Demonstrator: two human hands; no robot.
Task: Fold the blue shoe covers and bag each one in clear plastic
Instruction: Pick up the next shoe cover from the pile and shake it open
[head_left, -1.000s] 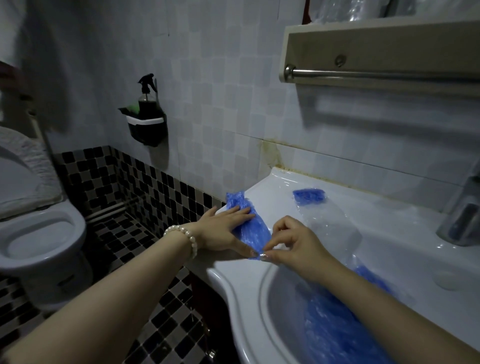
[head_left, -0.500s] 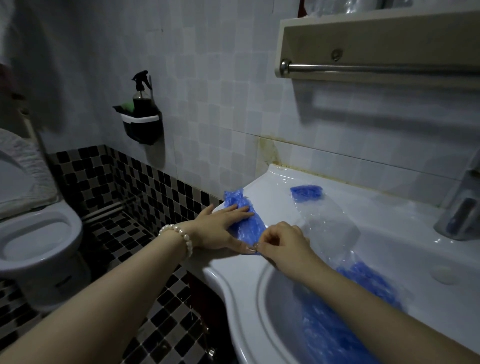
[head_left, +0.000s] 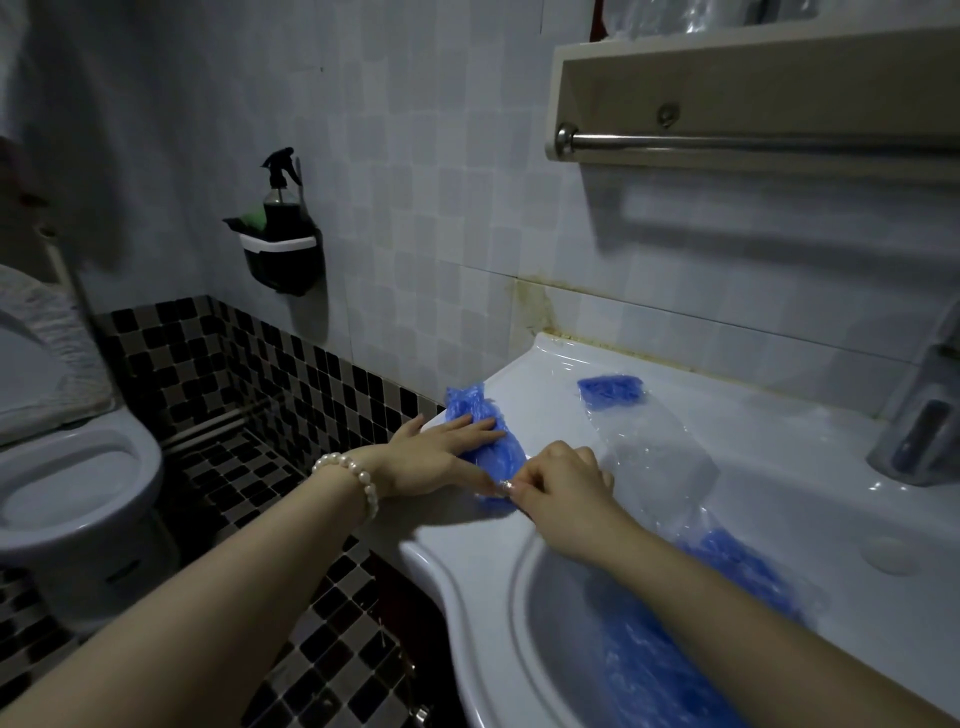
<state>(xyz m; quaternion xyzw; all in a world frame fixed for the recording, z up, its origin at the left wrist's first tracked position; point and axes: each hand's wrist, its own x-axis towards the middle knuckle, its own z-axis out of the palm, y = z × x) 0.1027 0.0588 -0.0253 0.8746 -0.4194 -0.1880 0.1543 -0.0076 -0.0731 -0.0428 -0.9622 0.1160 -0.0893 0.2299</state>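
Film this thin is behaving limp and slippery: left hand (head_left: 436, 457) is pressing the shoe cover (head_left: 485, 434) flat with straight fingers. Right hand (head_left: 563, 486), at frame centre, is pinching its near end, the best hold.

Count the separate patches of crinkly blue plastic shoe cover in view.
3. One shoe cover lies on the white sink rim under both hands; one folded piece sits inside clear plastic near the wall; a heap fills the basin, so more may be hidden.
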